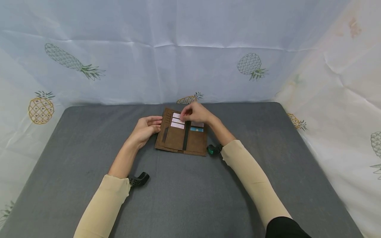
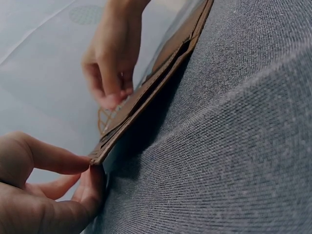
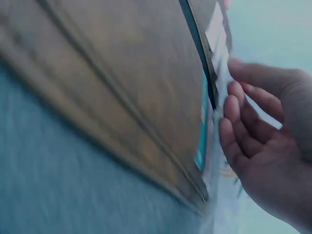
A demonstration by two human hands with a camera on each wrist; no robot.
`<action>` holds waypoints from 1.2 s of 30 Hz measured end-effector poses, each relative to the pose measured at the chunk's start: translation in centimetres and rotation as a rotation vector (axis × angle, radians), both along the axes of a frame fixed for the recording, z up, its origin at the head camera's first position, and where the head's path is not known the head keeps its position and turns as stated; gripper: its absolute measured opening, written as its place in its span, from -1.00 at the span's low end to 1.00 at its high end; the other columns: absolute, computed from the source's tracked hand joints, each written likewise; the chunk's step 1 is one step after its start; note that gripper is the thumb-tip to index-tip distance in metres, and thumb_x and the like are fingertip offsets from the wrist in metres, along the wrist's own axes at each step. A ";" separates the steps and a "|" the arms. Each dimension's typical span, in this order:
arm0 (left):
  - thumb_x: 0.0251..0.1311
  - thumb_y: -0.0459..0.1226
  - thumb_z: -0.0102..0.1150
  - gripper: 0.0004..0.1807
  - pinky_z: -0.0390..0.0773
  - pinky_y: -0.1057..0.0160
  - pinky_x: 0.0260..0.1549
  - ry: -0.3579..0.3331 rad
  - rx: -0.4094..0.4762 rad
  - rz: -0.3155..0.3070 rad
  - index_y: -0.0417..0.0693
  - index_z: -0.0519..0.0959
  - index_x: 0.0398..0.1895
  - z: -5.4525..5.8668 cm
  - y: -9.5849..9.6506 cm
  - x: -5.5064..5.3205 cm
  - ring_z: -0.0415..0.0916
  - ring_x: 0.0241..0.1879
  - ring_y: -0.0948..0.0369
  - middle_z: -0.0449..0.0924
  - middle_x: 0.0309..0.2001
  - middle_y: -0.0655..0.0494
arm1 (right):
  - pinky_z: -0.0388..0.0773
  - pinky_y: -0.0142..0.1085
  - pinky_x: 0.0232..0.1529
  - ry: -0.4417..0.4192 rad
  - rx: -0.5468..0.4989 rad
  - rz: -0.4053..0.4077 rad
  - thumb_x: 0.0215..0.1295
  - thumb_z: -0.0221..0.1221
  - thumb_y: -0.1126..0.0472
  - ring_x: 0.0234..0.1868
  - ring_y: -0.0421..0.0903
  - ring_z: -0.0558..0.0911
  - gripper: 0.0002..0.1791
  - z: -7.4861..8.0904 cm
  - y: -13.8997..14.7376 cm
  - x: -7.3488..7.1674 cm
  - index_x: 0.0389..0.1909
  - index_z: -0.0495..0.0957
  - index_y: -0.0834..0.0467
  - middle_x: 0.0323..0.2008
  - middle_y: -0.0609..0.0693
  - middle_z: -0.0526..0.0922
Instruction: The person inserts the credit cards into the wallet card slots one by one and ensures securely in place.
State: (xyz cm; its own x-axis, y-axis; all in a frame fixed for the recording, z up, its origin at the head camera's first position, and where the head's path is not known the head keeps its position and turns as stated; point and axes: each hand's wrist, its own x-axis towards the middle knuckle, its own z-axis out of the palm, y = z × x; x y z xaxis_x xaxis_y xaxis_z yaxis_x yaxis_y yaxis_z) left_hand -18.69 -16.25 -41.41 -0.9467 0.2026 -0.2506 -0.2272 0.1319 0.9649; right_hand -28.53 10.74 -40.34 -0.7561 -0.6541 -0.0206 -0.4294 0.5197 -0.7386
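A brown bifold wallet (image 1: 174, 140) lies spread out, tilted up off the grey cloth at its left side. My left hand (image 1: 143, 130) pinches that left edge between thumb and fingers (image 2: 58, 163). Several whitish-pink cards (image 1: 177, 125) sit stepped in slots of the left panel. Over the upper part of these slots, my right hand (image 1: 195, 113) pinches a white card (image 3: 222, 78) at its edge with thumb and fingertips; most of this card is hidden. On the right panel a blue card (image 1: 196, 129) shows below another pale card (image 1: 197, 124).
Dark grey cloth (image 1: 178, 198) covers the table around the wallet. Behind it hangs a white curtain (image 1: 166, 72) printed with pineapples. A black wrist device (image 1: 139, 179) is on the left wrist, and another (image 1: 215, 149) on the right.
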 end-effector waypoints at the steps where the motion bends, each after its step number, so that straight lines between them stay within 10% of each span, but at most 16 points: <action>1: 0.40 -0.60 -0.05 -0.30 0.59 0.52 0.02 0.000 -0.001 -0.002 -0.32 0.30 0.63 0.0 0.0 0.0 0.38 0.44 -0.13 0.30 0.54 -0.38 | 0.71 -0.26 -0.12 0.020 0.010 -0.021 0.50 0.35 0.26 -0.26 -0.10 0.74 -0.86 0.1 0.4 0.0 -0.17 0.82 0.25 -0.22 0.16 0.85; 29: 0.39 -0.53 0.16 -0.24 0.82 0.31 -0.17 0.056 -0.248 -0.081 -0.30 0.24 0.65 0.5 0.2 1.0 0.64 0.01 0.01 0.50 0.27 -0.36 | 0.75 -0.05 -0.05 0.125 0.255 -0.122 0.53 0.32 0.29 -0.22 0.06 0.77 -0.85 0.2 3.2 -1.4 -0.13 0.82 0.28 -0.20 0.20 0.86; 36: 0.45 -0.49 0.18 -0.30 0.86 0.19 -0.06 0.059 -0.290 -0.125 -0.36 0.25 0.63 0.5 0.0 1.0 0.72 0.05 -0.14 0.51 0.28 -0.42 | 0.77 -0.02 -0.05 0.240 0.152 -0.229 0.55 0.29 0.29 -0.18 0.12 0.79 -0.84 -0.8 4.0 -0.5 -0.13 0.79 0.31 -0.18 0.24 0.84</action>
